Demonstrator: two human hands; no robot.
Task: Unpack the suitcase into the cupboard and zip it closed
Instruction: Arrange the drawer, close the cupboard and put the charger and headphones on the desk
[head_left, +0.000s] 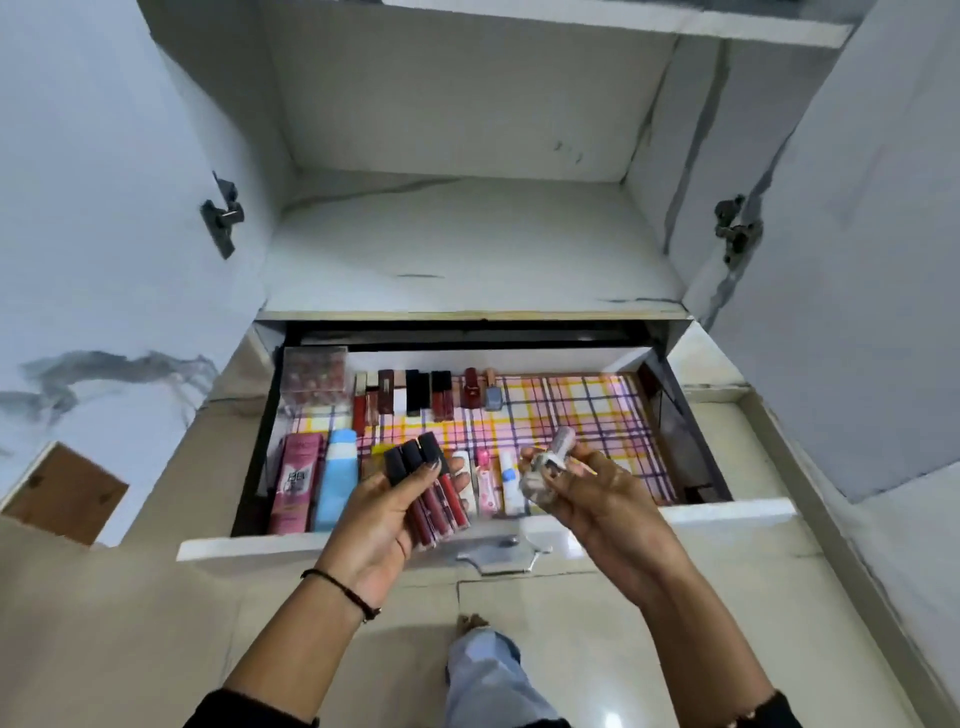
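My left hand (379, 519) holds three dark red lip gloss tubes (428, 491) with black caps, above the front of the pulled-out drawer (727, 512). My right hand (602, 499) grips a small clear glass bottle (545, 475) with a silver cap, over the drawer's front right. The drawer is lined with checked pink and yellow paper (571, 410). Inside it lie a pink tube (296, 480), a blue bottle (336, 478), small white tubes (509, 480) and a row of lipsticks (415, 392) along the back. The suitcase is not in view.
Above the drawer is a bare white cupboard shelf (467, 249), with both doors (104, 218) swung open to the sides. A clear box of pink items (314, 374) stands in the drawer's back left corner. My leg and foot (483, 670) are on the tiled floor below.
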